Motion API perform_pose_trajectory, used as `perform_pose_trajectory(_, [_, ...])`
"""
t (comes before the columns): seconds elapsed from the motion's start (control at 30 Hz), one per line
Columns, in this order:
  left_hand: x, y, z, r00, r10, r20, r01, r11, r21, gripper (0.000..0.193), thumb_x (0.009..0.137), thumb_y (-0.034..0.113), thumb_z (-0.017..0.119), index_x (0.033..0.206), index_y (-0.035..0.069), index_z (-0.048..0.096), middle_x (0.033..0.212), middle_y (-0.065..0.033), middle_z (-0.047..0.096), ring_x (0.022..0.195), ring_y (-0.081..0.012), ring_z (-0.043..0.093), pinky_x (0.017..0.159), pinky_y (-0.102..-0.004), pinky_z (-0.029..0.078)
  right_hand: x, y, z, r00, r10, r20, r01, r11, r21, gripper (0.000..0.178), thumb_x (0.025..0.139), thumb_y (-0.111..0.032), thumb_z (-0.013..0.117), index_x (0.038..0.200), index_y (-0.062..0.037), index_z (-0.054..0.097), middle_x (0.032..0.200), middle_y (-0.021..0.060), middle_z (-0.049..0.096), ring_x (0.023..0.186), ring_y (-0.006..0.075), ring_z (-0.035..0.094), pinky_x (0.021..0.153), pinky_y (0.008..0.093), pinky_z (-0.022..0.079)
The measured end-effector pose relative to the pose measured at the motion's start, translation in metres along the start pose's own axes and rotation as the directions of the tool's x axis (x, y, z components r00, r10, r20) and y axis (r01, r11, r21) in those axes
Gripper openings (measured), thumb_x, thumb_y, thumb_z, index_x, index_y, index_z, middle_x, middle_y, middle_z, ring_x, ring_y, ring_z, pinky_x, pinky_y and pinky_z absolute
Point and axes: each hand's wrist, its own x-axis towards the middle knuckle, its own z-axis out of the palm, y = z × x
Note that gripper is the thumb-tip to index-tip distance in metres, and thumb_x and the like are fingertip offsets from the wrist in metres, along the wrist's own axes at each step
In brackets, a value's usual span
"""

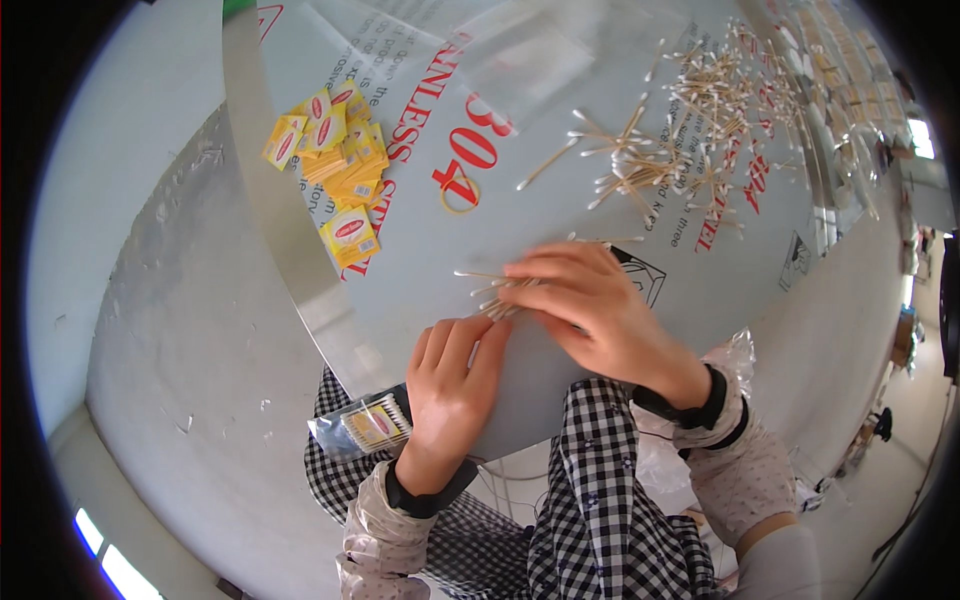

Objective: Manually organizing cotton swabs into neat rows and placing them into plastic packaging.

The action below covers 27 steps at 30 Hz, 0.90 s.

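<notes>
A small bunch of cotton swabs [486,290] lies on the table between my hands, white tips pointing left. My right hand [590,300] reaches over the bunch from the right, its fingers closed round the sticks and hiding their other ends. At the lower ends of the bunch, the fingers of my left hand [455,365] are pressed together against it. Beside my left wrist, a clear plastic bag [340,436] holds a row of swabs with a yellow card [374,426]. Two loose swabs [610,239] lie just beyond my right hand.
A heap of yellow cards [345,165] sits at the table's far left. Many loose swabs [710,100] are scattered at the far right. Clear plastic bags [530,50] lie at the back, and packed swab bags [850,90] line the right side. The table's metal edge [290,270] runs along the left.
</notes>
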Motion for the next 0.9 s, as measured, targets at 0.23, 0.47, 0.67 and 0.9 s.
perform_pose_trajectory(0.23, [-0.005, -0.001, 0.005, 0.997, -0.051, -0.054, 0.052, 0.999, 0.011, 0.041, 0.072, 0.002, 0.079, 0.110, 0.006, 0.064, 0.112, -0.0088, 0.064, 0.099, -0.0281, 0.063, 0.084, -0.0405, 0.049, 0.052, 0.050, -0.033, 0.990, -0.104, -0.094, 0.062, 0.927, -0.369, 0.024, 0.079, 0.001, 0.067, 0.100, -0.0091, 0.067, 0.102, 0.0042, 0.066, 0.100, 0.0269, 0.060, 0.090, 0.0417, 0.046])
perform_pose_trajectory(0.47, [-0.008, -0.003, 0.010, 0.997, -0.077, 0.022, 0.075, 0.994, 0.083, 0.065, 0.080, 0.008, 0.074, 0.140, 0.000, 0.049, 0.145, -0.0165, 0.051, 0.135, -0.0345, 0.049, 0.108, -0.0474, 0.041, 0.053, 0.038, -0.014, 0.991, -0.116, 0.062, 0.129, 0.953, -0.274, 0.016, 0.079, 0.004, 0.067, 0.091, -0.0050, 0.061, 0.086, 0.0062, 0.060, 0.085, 0.0283, 0.056, 0.081, 0.0397, 0.045])
perform_pose_trajectory(0.67, [-0.005, 0.017, 0.025, 0.965, -0.137, 0.224, 0.087, 0.971, 0.222, 0.086, 0.091, 0.049, 0.062, 0.150, -0.007, 0.034, 0.159, -0.0227, 0.032, 0.149, -0.0380, 0.028, 0.120, -0.0536, 0.022, 0.022, 0.006, -0.028, 0.997, 0.073, 0.010, -0.072, 0.994, -0.080, 0.028, 0.077, -0.005, 0.072, 0.105, -0.0075, 0.066, 0.103, 0.0055, 0.066, 0.102, 0.0275, 0.061, 0.091, 0.0396, 0.046])
perform_pose_trajectory(0.9, [-0.004, 0.020, 0.038, 0.960, -0.145, 0.241, 0.097, 0.975, 0.201, 0.103, 0.087, 0.065, 0.054, 0.150, -0.011, 0.027, 0.158, -0.0268, 0.029, 0.149, -0.0397, 0.026, 0.120, -0.0546, 0.021, -0.008, 0.020, -0.030, 0.992, 0.072, 0.100, -0.051, 0.978, -0.202, 0.023, 0.076, 0.001, 0.072, 0.097, -0.0063, 0.064, 0.097, 0.0036, 0.064, 0.093, 0.0269, 0.060, 0.083, 0.0387, 0.047])
